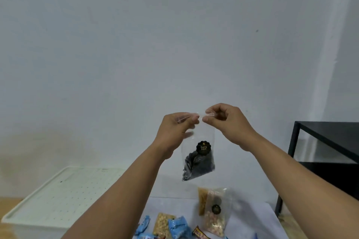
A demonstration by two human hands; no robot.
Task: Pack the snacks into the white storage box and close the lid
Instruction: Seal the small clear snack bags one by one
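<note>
I hold up a clear snack bag of dark ridged pieces with a round black label, in front of the wall. My left hand pinches the bag's top edge on the left, and my right hand pinches it on the right. The white storage box sits at lower left with its dotted lid on. More snacks lie on a white sheet below: a clear bag of pale nuts, a yellow packet, blue wrappers, a packet of round crackers.
A black metal table frame stands at the right against the white wall. A wooden floor shows at lower left and right of the sheet.
</note>
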